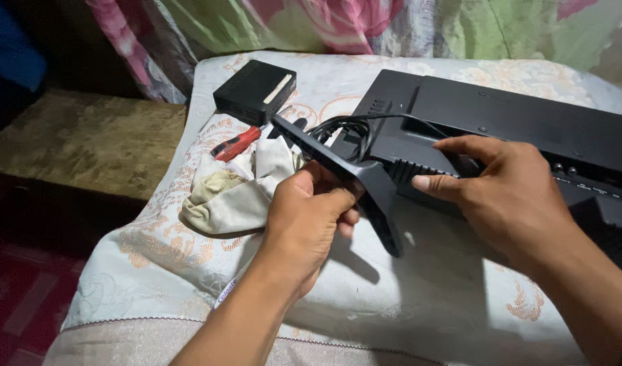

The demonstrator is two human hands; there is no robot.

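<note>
Within left hand (307,217), black monitor stand (351,169), right hand (507,196) on monitor (528,122)

Everything sits on a pale cushion (419,298) with an orange floral print, its cover creased under the weight. At the far left corner I see a small black box (255,91), and just in front of it a red-handled screwdriver (235,144) lying partly on a crumpled cream cloth (236,193). To my right a black monitor (514,125) lies face down across the cushion, with a black cable (348,125) looped at its near left corner.
</note>
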